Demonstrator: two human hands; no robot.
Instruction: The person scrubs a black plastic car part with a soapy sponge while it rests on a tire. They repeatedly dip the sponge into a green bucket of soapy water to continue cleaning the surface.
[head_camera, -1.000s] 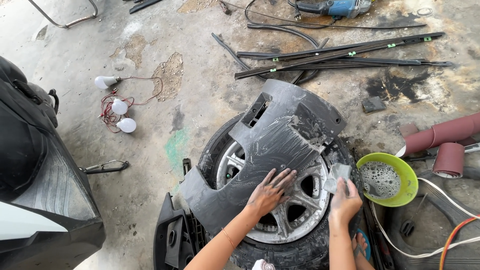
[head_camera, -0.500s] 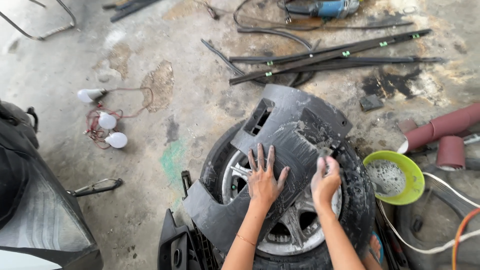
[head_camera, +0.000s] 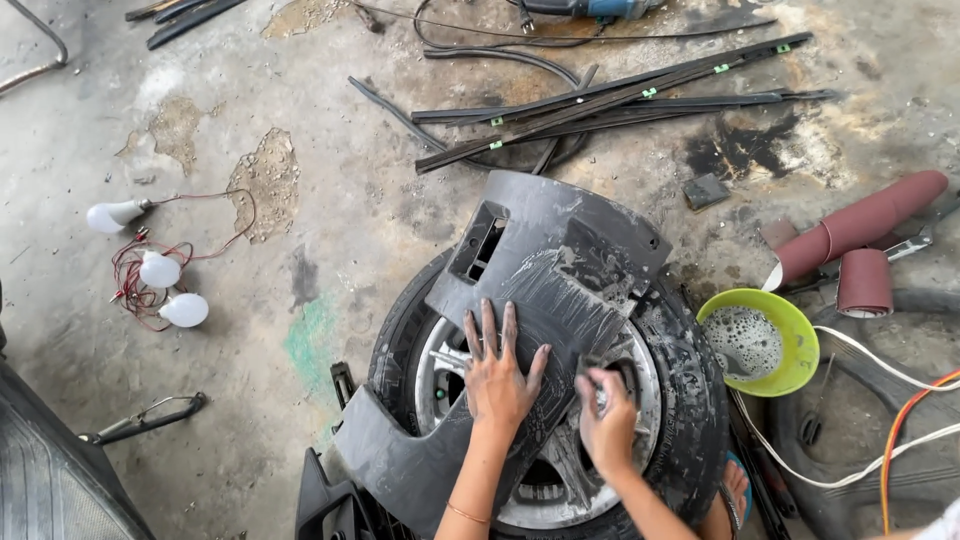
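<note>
A dark grey plastic car body panel (head_camera: 545, 260) lies across a tyre with a silver alloy wheel (head_camera: 690, 400) on the concrete floor. My left hand (head_camera: 497, 372) lies flat on the wet panel, fingers spread. My right hand (head_camera: 606, 415) is closed around a small dark sanding piece (head_camera: 600, 366) and presses it against the panel's lower right part. The panel surface around my hands looks wet and smeared.
A yellow-green bowl of foamy water (head_camera: 790, 335) stands right of the tyre. Rolls of red sandpaper (head_camera: 860, 230) lie beyond it. Long black trim strips (head_camera: 620, 100) lie at the back. Three white bulbs on red wire (head_camera: 150, 268) are at left; cables (head_camera: 890, 430) at right.
My view has shifted slightly. My left hand has stayed flat on the panel. My right hand has moved from near the bowl down onto the panel with the sanding piece.
</note>
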